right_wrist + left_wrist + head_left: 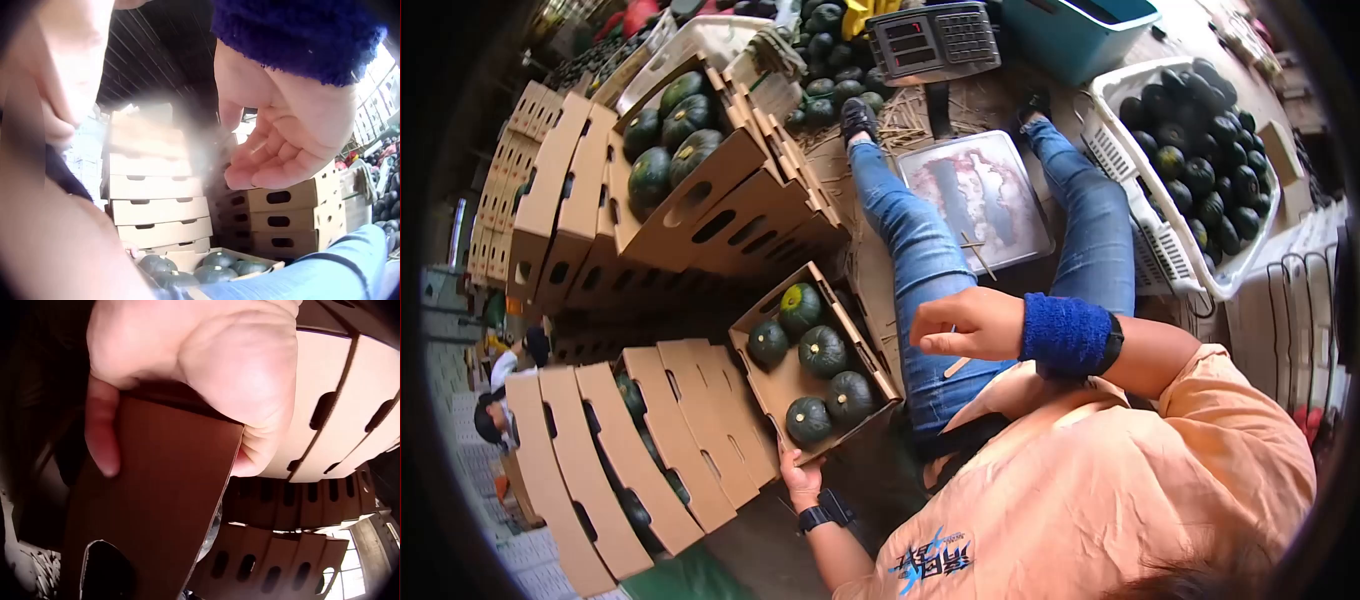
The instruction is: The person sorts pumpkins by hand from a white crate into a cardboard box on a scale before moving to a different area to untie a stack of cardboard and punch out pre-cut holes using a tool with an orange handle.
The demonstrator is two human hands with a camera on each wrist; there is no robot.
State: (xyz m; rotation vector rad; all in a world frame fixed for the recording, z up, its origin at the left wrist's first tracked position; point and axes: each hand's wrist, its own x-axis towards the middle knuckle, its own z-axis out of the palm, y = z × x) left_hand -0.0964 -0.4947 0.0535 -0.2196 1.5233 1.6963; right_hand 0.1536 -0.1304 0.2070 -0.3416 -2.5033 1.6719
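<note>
A cardboard box [772, 388] holding several round dark green squashes [822, 350] sits left of the person's legs. My left hand [803, 480] grips the near corner of this box. In the left wrist view, the thumb and fingers wrap over the edge of its cardboard wall [162, 469]. My right hand [975, 325] hovers above the lap, fingers loosely bent and holding nothing. The right wrist view shows that hand [287, 128] in the air, with the squashes [215, 274] lower down behind it.
Stacked cardboard boxes [715, 425] stand beside the held box; another stack [760, 215], topped with squashes, rises farther off. Between the legs lies a scale platform [990, 200], its display [935, 42] beyond. A white crate [1162, 250] of squashes is right, a teal bin [1070, 42] behind.
</note>
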